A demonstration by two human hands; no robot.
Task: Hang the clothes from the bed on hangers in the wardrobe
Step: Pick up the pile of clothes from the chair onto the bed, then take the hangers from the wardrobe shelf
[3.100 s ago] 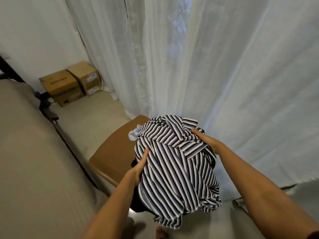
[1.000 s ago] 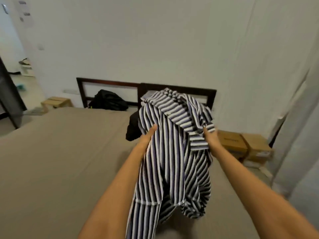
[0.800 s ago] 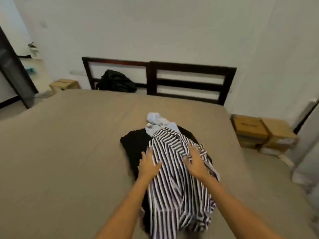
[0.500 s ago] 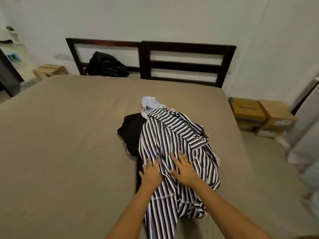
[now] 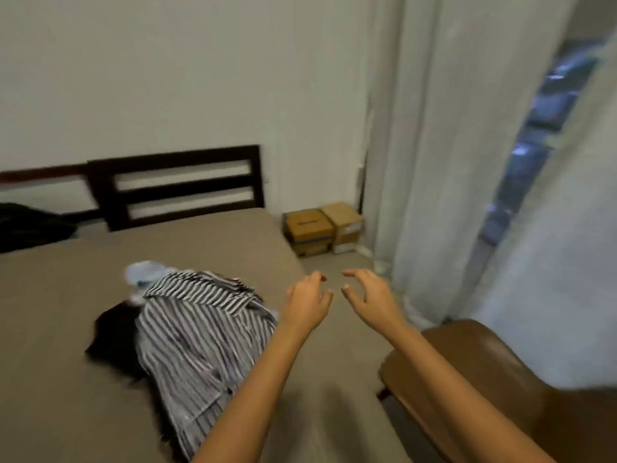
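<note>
A bed [image 5: 66,329] under a smooth taupe sheet is set against a plain white wall [image 5: 167,78] and backed by a dark, slatted wooden headboard [image 5: 180,188]. A black bag [image 5: 30,225] is propped at the head, far left. Cardboard boxes [image 5: 322,230] are set side by side on the floor [image 5: 337,262] in the corner, beside pale curtains [image 5: 434,162] hung in long folds. A brown seat [image 5: 500,379] with a rounded, glossy edge is placed at lower right.

Near the bed's right edge, a crumpled shirt [image 5: 193,339], striped dark and white, is laid over a black garment [image 5: 113,335], with a pale blue piece [image 5: 143,274] bunched at the far end.

The left hand [image 5: 307,302] and right hand [image 5: 370,299] are held in the air just right of the shirt. Their fingers [image 5: 354,273] are loosely curled, and nothing is gripped.
</note>
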